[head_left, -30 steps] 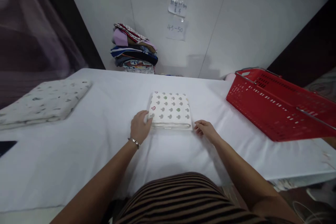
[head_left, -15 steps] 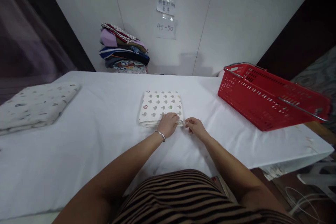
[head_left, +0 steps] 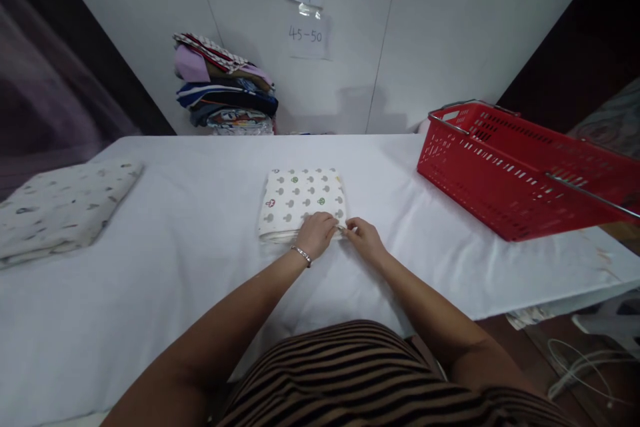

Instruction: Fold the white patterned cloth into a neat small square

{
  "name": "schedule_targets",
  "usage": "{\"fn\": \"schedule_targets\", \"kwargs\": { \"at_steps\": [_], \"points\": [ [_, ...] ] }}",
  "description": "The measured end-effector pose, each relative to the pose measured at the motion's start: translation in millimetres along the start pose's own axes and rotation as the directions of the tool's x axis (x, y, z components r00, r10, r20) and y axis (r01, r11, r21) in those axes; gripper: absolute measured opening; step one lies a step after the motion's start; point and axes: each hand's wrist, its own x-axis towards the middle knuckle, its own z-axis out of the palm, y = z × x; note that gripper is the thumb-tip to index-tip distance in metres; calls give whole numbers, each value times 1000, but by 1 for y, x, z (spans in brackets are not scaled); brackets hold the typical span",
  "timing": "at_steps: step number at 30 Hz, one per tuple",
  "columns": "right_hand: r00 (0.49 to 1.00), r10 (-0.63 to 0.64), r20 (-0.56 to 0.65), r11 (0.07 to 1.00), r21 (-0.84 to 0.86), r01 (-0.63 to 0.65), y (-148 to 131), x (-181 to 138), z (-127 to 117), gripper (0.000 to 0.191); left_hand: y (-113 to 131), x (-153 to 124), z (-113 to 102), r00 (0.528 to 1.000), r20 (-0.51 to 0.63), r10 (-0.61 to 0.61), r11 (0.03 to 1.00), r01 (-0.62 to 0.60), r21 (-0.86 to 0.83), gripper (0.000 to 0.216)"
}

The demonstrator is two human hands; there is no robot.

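Note:
A folded white cloth [head_left: 300, 203] printed with grey mushrooms and a few red and green ones lies on the white-covered table. My left hand [head_left: 316, 233], a bracelet on its wrist, is closed over the near edge of this cloth, right of its middle. At the cloth's near right corner, my right hand [head_left: 363, 237] pinches a bit of the edge between thumb and fingers. The two hands' fingertips are close together there. My left palm hides part of the folded layers.
On the far left lies another folded printed cloth [head_left: 70, 207]. A red plastic basket [head_left: 500, 173] with metal handles stands on the right of the table [head_left: 200, 313]. Behind the table is a stack of folded fabrics [head_left: 225, 87] against the wall, below paper signs [head_left: 307, 33].
My right hand has moved left onto the cloth's near corner and now pinches it. My left hand stays on the near edge. The view has shifted slightly.

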Motion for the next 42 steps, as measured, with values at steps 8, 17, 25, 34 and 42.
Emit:
{"fn": "schedule_targets", "kwargs": {
  "at_steps": [8,17,25,34,42],
  "points": [
    [999,37,17,989,142,-39,6,-1,2,21,2,-2,-1,1000,-8,-5,1000,5,12,25],
    [999,-22,-27,994,-103,19,-3,-2,4,19,5,1,1,1000,-14,-2,997,3,71,22],
    [999,-3,-35,938,-347,-9,-19,-5,8,20,8,2,0,1000,6,1,997,-1,76,19],
    [997,28,-71,912,-407,-54,-22,0,16,19,9,2,-3,999,-29,29,993,-26,112,17],
    [996,1,-87,934,-355,-32,-17,-4,16,21,21,-30,-3,992,-113,-58,989,73,128,20]
  ]
}}
